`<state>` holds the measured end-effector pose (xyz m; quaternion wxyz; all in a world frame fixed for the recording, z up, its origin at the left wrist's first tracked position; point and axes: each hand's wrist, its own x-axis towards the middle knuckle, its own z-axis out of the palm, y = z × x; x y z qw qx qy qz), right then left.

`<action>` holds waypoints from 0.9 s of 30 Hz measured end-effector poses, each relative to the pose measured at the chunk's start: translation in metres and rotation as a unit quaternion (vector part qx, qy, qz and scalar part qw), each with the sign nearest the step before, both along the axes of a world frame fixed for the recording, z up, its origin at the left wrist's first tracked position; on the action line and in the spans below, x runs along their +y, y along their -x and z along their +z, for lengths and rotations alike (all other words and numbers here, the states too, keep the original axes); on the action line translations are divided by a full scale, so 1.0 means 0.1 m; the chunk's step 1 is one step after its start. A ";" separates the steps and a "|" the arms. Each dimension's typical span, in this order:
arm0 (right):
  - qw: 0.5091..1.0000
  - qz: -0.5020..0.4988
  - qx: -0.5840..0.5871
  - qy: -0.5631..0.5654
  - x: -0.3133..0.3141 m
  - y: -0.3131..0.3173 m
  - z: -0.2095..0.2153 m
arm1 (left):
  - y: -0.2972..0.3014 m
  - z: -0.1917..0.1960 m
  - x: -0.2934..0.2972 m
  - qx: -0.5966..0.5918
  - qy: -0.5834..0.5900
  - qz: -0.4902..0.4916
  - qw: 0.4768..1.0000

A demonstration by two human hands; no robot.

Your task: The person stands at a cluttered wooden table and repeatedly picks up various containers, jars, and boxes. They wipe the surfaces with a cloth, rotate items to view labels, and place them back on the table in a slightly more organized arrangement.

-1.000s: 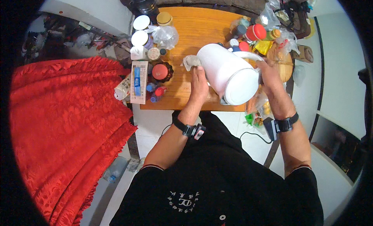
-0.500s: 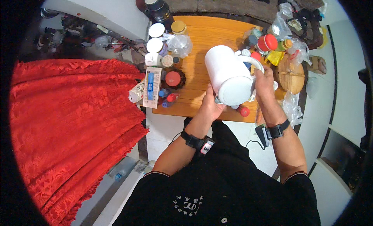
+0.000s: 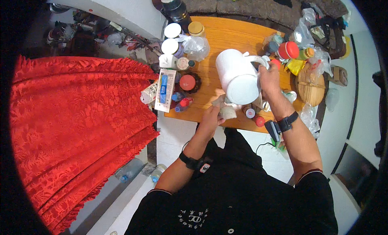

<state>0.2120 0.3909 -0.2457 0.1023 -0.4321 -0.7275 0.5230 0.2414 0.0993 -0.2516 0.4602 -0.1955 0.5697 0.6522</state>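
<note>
— Where's the white jug?
— Above the wooden bench, tipped so its base faces up toward the camera, long axis slanting away.
— Which hands hold it?
— The right hand grips the handle; the left hand, just below the base, clutches a crumpled cloth.

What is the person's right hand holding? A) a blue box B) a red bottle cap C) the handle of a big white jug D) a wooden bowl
C: the right hand grips the handle of the big white jug, tipped above the wooden table.
</note>
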 end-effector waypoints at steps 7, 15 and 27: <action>0.982 0.065 -0.061 -0.165 0.19 0.91 -0.16 | 0.07 -0.57 -0.79 0.032 0.009 -0.070 0.997; 0.900 0.203 -0.147 -0.356 0.83 2.73 -0.63 | 0.06 -0.96 -1.74 0.053 0.143 -0.171 0.973; 0.810 0.366 -0.258 -0.378 1.02 4.43 -1.51 | -0.19 -1.59 -2.57 -0.049 0.195 -0.191 0.961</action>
